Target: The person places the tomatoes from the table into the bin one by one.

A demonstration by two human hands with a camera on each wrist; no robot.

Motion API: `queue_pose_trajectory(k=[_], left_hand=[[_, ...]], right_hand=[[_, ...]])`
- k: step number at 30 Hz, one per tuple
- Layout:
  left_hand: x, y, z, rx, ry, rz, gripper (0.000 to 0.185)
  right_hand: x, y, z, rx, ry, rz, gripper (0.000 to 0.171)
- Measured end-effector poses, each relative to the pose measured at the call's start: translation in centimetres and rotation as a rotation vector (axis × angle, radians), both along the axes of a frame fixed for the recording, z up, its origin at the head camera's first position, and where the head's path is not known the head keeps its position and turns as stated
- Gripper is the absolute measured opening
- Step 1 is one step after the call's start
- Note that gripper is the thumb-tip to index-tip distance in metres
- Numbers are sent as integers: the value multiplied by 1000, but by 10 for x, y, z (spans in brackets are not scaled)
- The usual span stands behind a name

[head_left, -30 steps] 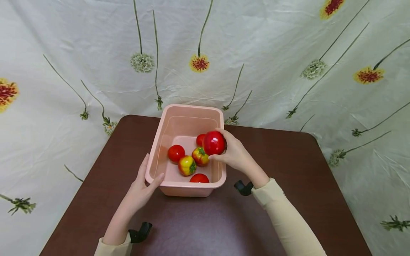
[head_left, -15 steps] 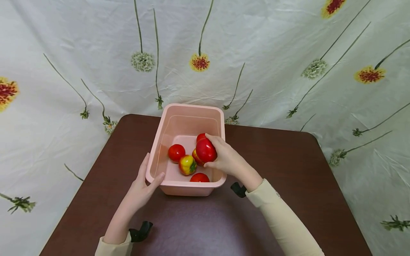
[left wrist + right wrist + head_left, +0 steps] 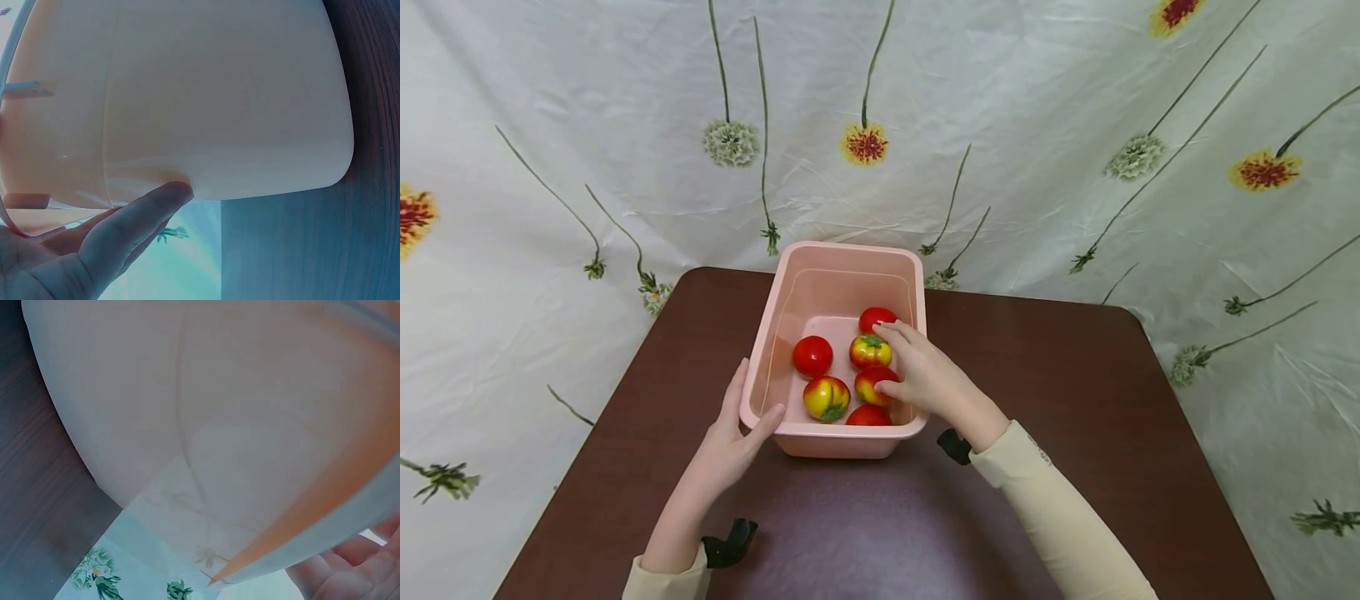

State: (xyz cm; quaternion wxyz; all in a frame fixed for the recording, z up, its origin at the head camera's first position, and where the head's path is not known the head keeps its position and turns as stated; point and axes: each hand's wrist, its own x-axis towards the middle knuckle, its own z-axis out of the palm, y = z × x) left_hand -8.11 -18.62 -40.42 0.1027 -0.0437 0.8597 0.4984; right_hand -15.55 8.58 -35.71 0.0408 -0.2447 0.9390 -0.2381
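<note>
right hand [image 3: 925, 379]: inside the tub, fingers curled round a red tomato [image 3: 872, 383] on the tub floor
left hand [image 3: 737, 433]: fingers straight against the pink tub [image 3: 842, 262], thumb over its near rim
around right hand: five other tomatoes crowd close
underneath: brown table [image 3: 1075, 400]

Tub [image 3: 842, 271] at frame centre on table [image 3: 1075, 375], curtain [image 3: 1037, 125] behind. Six tomatoes [image 3: 812, 356] inside. Left hand [image 3: 730, 442] on its lower-left corner; right hand [image 3: 925, 379] inside, lower right.
</note>
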Motion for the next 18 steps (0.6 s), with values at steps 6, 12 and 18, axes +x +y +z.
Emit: queue_pose_trajectory(k=[6, 12, 18], left_hand=[[0, 0, 2, -1, -26, -2, 100], [1, 1, 3, -44, -42, -3, 99], [1, 2, 5, -108, -1, -18, 98]], right_hand=[[1, 3, 0, 9, 16, -17, 73], [1, 3, -1, -16, 35, -35, 70], [2, 3, -1, -54, 91, -65, 67]])
